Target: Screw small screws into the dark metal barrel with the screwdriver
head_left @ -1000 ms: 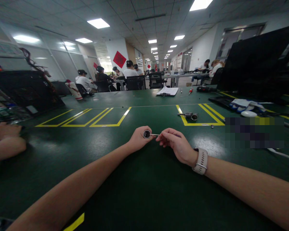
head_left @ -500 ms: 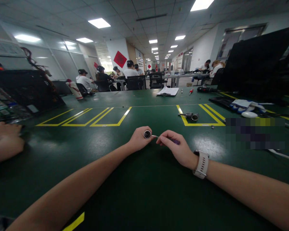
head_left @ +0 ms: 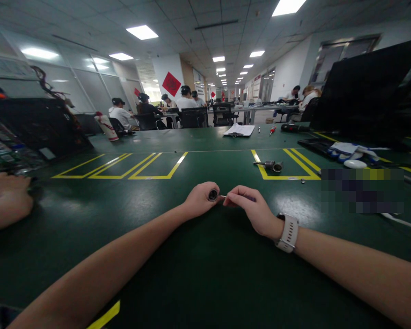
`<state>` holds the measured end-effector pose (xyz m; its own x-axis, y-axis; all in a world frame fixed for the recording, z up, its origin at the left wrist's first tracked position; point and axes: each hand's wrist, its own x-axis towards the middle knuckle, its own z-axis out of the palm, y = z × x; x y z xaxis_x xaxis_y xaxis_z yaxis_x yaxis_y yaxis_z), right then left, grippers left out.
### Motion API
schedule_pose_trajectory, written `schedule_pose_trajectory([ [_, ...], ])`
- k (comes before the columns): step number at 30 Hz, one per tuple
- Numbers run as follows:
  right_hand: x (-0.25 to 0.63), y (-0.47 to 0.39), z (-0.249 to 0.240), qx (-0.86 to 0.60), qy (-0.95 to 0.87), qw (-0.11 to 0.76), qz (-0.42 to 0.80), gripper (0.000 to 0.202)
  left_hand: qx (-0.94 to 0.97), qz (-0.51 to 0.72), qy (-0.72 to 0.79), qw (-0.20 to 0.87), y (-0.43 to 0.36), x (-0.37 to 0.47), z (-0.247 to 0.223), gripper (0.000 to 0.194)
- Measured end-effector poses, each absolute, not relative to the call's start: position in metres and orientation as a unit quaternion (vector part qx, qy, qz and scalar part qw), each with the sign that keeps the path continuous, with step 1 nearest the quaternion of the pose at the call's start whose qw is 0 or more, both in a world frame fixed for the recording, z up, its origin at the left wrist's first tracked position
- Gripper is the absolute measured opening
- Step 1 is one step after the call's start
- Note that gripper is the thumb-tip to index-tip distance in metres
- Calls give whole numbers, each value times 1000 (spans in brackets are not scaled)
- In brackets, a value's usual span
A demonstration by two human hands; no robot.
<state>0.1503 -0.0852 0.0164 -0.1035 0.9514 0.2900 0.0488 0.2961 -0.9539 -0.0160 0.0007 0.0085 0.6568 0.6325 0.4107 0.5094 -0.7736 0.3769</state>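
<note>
My left hand (head_left: 201, 200) is wrapped round a round metal ring-shaped part (head_left: 213, 195), its dark opening facing me. Beside it, my right hand (head_left: 247, 205) pinches a small screwdriver (head_left: 250, 198) with a purple handle, mostly hidden by the fingers. The thin shaft points left and its tip meets the right side of the metal part; whether it sits in a screw I cannot tell. Beyond my right hand, a metal piece with a shaft and a round cup-like end (head_left: 272, 166) lies inside yellow tape lines. A tiny metal piece (head_left: 303, 181) is near the tape corner.
The green table (head_left: 178, 283) carries yellow tape outlines (head_left: 150, 177). At the back are a clipboard with papers (head_left: 239, 130) and a red screwdriver (head_left: 272, 130). Gloves (head_left: 351, 150), a white mouse (head_left: 355, 164) and a monitor (head_left: 366, 91) stand right. Another person's hand (head_left: 10, 185) rests at left.
The metal part has tilted slightly in my left hand and shifted a little right and down. Less of the screwdriver's handle and shaft shows now. My right hand has barely moved.
</note>
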Motion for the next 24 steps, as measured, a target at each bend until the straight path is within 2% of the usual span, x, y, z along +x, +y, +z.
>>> schedule_pose_trajectory([
  [3,151,-80,15,-384,-518,542,539,18,901,276,315,118,1,-16,8,12],
  [5,152,-79,14,-380,-498,550,552,17,899,281,314,122,2,-16,7,12],
  [11,150,-89,16,-426,-636,525,374,17,903,271,315,113,2,-15,8,13],
  [14,150,-90,16,-438,-654,515,339,17,908,260,313,99,0,-16,9,11],
  [16,151,-87,15,-430,-631,523,379,17,914,250,307,91,0,-16,9,10],
  [21,157,-75,12,-396,-474,546,567,17,917,255,292,99,1,-15,7,10],
  [24,159,-71,12,-371,-439,546,610,15,911,276,285,115,3,-15,7,11],
])
